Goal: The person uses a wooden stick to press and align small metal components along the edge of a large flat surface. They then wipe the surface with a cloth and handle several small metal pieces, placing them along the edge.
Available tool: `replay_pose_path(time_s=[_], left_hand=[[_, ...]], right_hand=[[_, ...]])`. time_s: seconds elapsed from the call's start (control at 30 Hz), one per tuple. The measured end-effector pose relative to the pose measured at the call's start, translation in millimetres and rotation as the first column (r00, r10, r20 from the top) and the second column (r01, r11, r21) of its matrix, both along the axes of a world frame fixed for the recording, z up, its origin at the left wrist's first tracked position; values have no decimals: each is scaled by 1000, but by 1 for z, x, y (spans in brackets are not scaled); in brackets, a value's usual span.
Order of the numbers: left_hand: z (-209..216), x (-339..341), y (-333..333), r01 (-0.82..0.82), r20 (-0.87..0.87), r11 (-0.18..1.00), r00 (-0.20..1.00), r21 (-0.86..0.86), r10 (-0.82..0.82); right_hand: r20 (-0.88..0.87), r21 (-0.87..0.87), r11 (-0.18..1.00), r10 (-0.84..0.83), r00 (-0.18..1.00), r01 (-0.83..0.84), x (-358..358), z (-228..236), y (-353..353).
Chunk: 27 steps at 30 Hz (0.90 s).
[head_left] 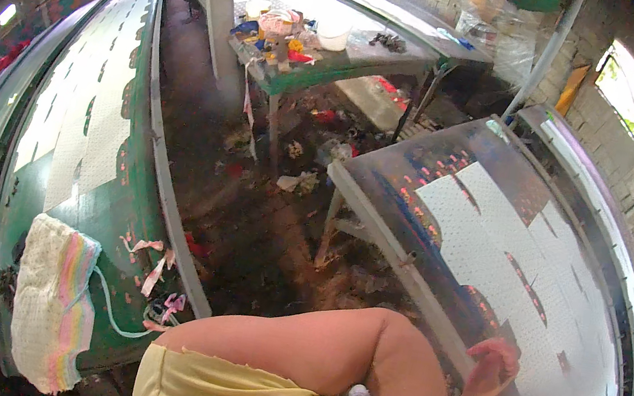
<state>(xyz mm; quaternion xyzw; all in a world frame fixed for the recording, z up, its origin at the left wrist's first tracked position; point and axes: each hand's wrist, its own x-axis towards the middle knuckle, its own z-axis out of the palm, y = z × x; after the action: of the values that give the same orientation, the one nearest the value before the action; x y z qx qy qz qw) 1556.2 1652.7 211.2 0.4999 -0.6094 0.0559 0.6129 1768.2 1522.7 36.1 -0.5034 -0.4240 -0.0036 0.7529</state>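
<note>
A hand [492, 360] is laid on the edge of the glossy tabletop [414, 213] beside white perforated sheets [507, 253]. Its grip looks released, holding nothing; which hand it is cannot be told. Smoothing the sheets seems in hand, so a reach farther in would probably be called for.

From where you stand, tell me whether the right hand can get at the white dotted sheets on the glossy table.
Probably yes: the right hand already hovers at the near edge of the glossy table, and nothing lies between it and the nearest white dotted sheets.
</note>
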Motion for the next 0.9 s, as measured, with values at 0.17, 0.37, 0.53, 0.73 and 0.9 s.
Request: replay_pose_path(time_s=[0.17,0.37,0.53,0.73,0.9], left_hand=[[4,18,-1,29,3,1000,1000,1,-29],[26,65,39,-88,-172,988,979,125,109],[-8,135,95,-343,-296,936,905,-78,307],[-52,152,196,42,-618,951,751,-306,-232],[-117,172,243,-515,-459,726,563,456,688]], right_hand=[[-44,-49,999,-14,999,12,12,-6,-9],[-14,-49,915,400,916,-400,34,-3,-36],[-464,133,886,451,762,-444,-14,-19,-21],[-426,-6,993,105,898,-119,-3,21,-52],[-302,83,919,-344,889,384,24,81,-93]])
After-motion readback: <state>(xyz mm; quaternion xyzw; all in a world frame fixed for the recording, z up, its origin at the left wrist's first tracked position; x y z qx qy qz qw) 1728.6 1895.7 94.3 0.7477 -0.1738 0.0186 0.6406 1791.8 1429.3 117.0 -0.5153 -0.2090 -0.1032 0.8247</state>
